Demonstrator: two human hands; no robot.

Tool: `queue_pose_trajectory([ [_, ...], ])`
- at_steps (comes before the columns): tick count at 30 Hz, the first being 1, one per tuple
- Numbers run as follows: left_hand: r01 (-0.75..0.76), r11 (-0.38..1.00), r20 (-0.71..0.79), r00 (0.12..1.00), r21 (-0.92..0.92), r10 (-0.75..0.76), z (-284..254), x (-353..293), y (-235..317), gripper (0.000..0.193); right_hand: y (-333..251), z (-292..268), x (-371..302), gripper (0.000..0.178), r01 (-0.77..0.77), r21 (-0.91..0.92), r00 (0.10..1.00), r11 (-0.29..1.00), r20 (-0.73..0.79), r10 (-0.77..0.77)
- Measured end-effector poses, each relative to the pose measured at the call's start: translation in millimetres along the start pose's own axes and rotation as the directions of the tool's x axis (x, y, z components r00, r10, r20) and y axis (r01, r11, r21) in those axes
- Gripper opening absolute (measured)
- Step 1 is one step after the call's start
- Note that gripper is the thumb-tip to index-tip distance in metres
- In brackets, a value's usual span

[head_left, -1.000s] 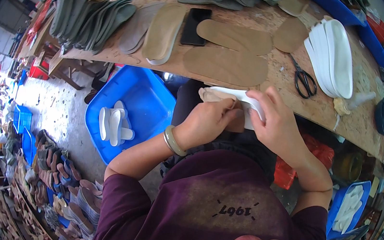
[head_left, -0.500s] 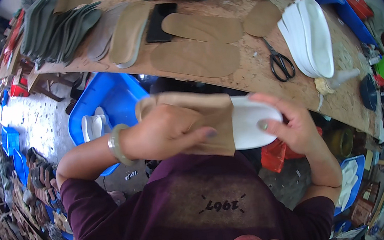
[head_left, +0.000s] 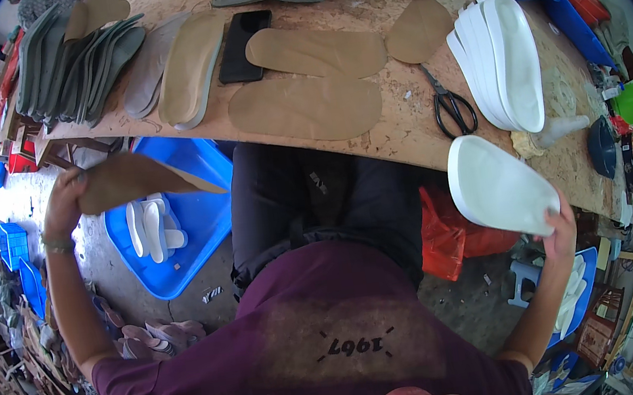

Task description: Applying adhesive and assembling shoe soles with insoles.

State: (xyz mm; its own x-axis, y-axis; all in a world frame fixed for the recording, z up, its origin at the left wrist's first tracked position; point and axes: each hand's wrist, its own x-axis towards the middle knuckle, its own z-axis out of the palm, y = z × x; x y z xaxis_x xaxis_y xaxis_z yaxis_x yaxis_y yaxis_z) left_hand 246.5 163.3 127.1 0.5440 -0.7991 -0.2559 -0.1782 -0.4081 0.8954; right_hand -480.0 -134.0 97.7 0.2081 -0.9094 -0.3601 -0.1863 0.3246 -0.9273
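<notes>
My left hand (head_left: 65, 202), out at the left beyond the bench edge, is closed on a tan insole lining (head_left: 138, 181), whose pointed end hangs over a blue tub. On the other side, my right hand (head_left: 559, 229) pinches one end of a white foam footbed (head_left: 499, 185), its hollow face showing. The footbed is tilted up by the front edge of the bench, apart from the lining. Closest to it lie black-handled scissors (head_left: 452, 106) and a stack of similar white footbeds (head_left: 507, 64). More tan linings (head_left: 305, 109) lie flat on the bench.
The wooden bench (head_left: 424, 131) also bears a black phone (head_left: 245, 47), a lined footbed (head_left: 192, 70) and grey-green insoles (head_left: 77, 77). Below left, a blue tub (head_left: 207, 248) holds white footbeds. A red bag (head_left: 457, 231) lies below right. A white nozzle-like piece (head_left: 563, 129) sits near the bench's right end.
My hands have moved far apart. The tan lining has come off the white footbed and gone left with my left hand; the footbed has gone right with my right hand.
</notes>
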Motion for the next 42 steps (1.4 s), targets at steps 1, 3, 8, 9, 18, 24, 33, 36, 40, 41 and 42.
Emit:
queue_pose_trajectory([
  [1,0.076,0.992,0.182,0.979,0.098,-0.093,-13.5,-4.6,-1.9,0.021,3.7,4.1,-5.6,0.066,0.013,0.003,0.997,1.000,0.073,-0.013],
  [3,-0.010,0.852,0.178,0.979,0.524,-0.098,7.8,-6.9,9.3,0.025,18.3,25.6,-5.1,0.066,0.137,-0.070,0.969,0.988,0.215,-0.119],
  [8,-0.187,0.479,0.293,0.943,0.858,-0.158,87.1,-6.0,70.0,0.024,13.6,121.8,42.2,0.045,0.029,0.213,0.986,0.977,0.154,-0.063],
  [9,-0.285,0.360,0.332,0.940,0.888,-0.076,95.7,-8.2,74.4,0.025,8.7,137.7,55.6,0.045,0.076,0.214,0.979,0.974,0.170,-0.114],
  [18,-0.580,0.389,0.651,0.756,0.716,-0.070,168.3,-8.9,150.8,0.040,-41.0,235.2,198.5,0.042,0.245,0.116,0.928,0.963,0.258,-0.268],
  [24,-0.641,0.523,0.759,0.651,0.562,-0.016,225.3,-12.5,182.1,0.049,-14.6,218.4,153.7,0.048,0.655,-0.471,0.716,0.591,0.138,-0.684],
  [33,-0.341,0.940,0.809,0.549,-0.013,0.211,268.5,26.5,175.4,0.029,34.5,188.3,69.9,0.045,0.142,0.288,0.633,0.947,0.709,-0.311],
  [36,-0.108,0.979,0.662,0.723,-0.174,0.197,279.8,46.7,121.8,0.032,31.8,173.9,85.8,0.036,0.099,0.390,0.777,0.915,0.544,-0.316],
  [40,0.016,1.000,0.665,0.746,-0.014,-0.003,294.9,90.8,70.1,0.036,15.5,181.1,124.1,0.030,0.300,0.033,0.879,0.953,0.379,-0.290],
  [41,-0.058,0.996,0.558,0.830,0.068,0.010,300.2,88.7,67.3,0.037,12.6,186.3,133.9,0.028,0.416,-0.170,0.870,0.893,0.360,-0.336],
  [42,-0.120,0.981,0.441,0.897,0.152,0.041,304.3,86.5,64.9,0.039,10.9,191.6,142.7,0.026,0.498,-0.373,0.856,0.783,0.353,-0.377],
])
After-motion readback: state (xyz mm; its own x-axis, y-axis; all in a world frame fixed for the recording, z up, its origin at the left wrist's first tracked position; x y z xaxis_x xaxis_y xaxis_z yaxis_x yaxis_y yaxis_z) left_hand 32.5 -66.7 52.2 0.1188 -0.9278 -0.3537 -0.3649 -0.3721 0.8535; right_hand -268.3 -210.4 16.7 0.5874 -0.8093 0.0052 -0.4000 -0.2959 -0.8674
